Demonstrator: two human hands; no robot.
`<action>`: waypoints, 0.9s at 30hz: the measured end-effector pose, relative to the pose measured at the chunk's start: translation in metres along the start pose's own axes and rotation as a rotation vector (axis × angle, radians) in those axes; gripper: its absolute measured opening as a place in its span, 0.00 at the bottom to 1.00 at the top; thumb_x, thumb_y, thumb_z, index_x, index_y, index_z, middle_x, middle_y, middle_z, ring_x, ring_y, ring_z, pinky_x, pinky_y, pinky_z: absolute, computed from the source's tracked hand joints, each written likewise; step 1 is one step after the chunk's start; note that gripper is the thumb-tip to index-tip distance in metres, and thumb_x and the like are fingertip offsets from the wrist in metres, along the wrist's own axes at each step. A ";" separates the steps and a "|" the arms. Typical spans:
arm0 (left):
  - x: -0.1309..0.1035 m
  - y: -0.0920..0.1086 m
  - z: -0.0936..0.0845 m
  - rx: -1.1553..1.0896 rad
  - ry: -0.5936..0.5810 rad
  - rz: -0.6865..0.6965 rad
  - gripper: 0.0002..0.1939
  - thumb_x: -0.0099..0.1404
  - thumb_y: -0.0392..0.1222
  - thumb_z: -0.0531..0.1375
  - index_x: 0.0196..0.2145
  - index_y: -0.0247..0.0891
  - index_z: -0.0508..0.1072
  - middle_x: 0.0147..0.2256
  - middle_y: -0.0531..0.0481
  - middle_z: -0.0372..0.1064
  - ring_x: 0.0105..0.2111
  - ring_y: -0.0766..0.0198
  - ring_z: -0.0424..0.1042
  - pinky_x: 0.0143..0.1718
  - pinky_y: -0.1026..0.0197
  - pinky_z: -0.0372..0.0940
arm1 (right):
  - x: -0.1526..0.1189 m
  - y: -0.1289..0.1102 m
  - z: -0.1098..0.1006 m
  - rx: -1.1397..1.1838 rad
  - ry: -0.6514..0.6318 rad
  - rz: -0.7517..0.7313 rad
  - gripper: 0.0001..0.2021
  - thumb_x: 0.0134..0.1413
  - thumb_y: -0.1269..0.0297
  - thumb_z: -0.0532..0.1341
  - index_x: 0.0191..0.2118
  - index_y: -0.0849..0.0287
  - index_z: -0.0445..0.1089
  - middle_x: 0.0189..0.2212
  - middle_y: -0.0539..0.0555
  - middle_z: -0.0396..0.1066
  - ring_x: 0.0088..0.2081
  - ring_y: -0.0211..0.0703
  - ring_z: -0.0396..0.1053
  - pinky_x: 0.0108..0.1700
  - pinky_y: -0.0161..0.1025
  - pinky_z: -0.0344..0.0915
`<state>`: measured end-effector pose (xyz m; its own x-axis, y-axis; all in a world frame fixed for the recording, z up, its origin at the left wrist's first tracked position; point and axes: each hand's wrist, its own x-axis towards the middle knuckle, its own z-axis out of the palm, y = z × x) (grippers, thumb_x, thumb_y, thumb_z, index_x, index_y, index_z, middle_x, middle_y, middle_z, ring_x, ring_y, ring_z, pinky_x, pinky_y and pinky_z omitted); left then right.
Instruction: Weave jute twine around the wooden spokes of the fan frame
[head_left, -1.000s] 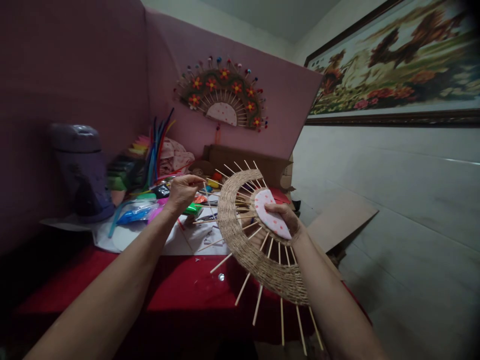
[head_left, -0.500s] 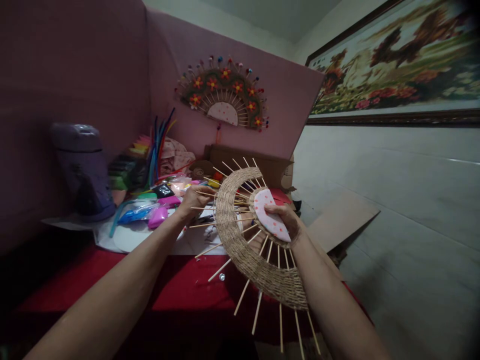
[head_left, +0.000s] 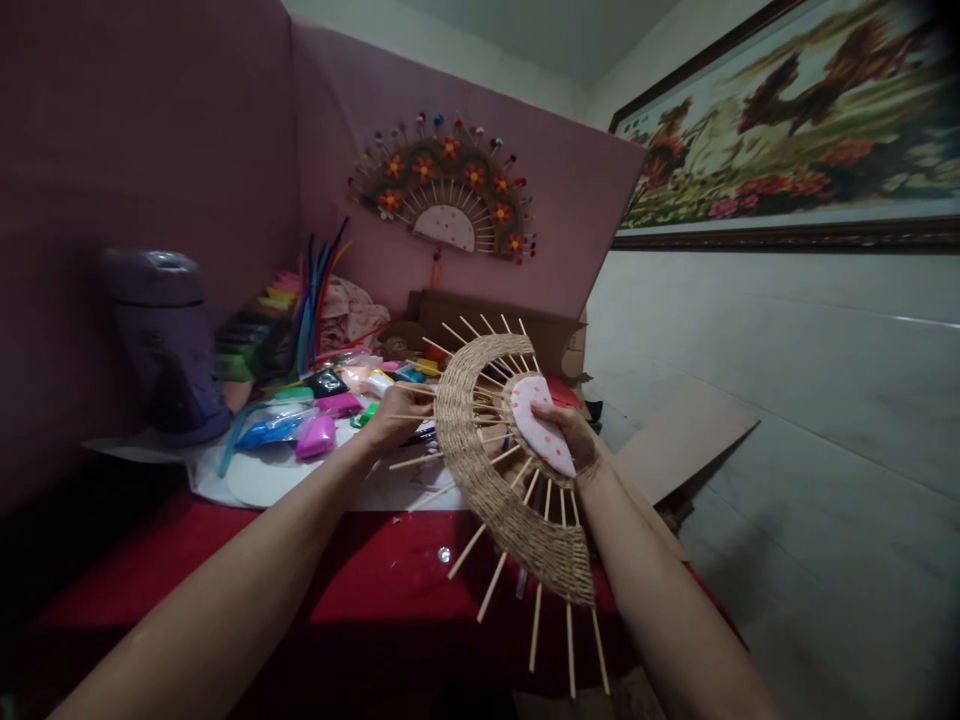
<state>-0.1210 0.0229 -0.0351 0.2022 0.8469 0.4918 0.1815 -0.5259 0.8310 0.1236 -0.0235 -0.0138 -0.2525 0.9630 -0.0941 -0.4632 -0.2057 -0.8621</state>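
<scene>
Brown woven cord makes the band of the stick fan point(head_left: 454, 425), which is held over the front part of the red-covered tabletop point(head_left: 352, 560); from my distant place I see the right hand point(head_left: 577, 440) pinching its dotted centre piece point(head_left: 531, 428), thumb on the front, while the left hand point(head_left: 397, 415) has bent fingers at the outer edge among the stick ends, and I cannot tell what they pinch. Beyond the hands lie colourful packets point(head_left: 315, 437), with a purple bottle point(head_left: 172, 350) standing at left. Farther back, I see a flowered fan point(head_left: 450, 165) on the pink panel point(head_left: 555, 180).
</scene>
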 end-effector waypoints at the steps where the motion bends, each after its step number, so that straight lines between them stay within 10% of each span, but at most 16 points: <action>1: 0.000 0.000 0.000 0.014 -0.008 0.006 0.08 0.47 0.40 0.62 0.24 0.32 0.76 0.24 0.48 0.72 0.28 0.62 0.70 0.29 0.64 0.63 | 0.002 0.001 -0.001 0.017 0.003 -0.024 0.08 0.49 0.73 0.54 0.33 0.69 0.69 0.23 0.57 0.75 0.21 0.41 0.72 0.24 0.33 0.71; 16: -0.004 0.008 0.014 0.251 -0.049 0.029 0.06 0.51 0.36 0.57 0.24 0.33 0.74 0.22 0.50 0.71 0.24 0.67 0.67 0.26 0.67 0.59 | 0.015 -0.006 -0.003 0.336 0.091 -0.437 0.15 0.52 0.59 0.53 0.43 0.59 0.68 0.29 0.52 0.75 0.28 0.38 0.72 0.34 0.39 0.72; 27: -0.011 0.028 0.016 -0.123 -0.282 -0.222 0.12 0.51 0.45 0.62 0.27 0.31 0.75 0.17 0.50 0.68 0.18 0.69 0.65 0.21 0.67 0.58 | 0.005 -0.011 0.004 0.319 -0.033 -0.533 0.21 0.57 0.51 0.43 0.46 0.54 0.65 0.42 0.58 0.71 0.41 0.43 0.71 0.32 0.40 0.70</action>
<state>-0.1023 -0.0024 -0.0216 0.4310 0.8752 0.2199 0.1370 -0.3043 0.9427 0.1236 -0.0177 -0.0028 0.0600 0.9426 0.3284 -0.7622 0.2557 -0.5947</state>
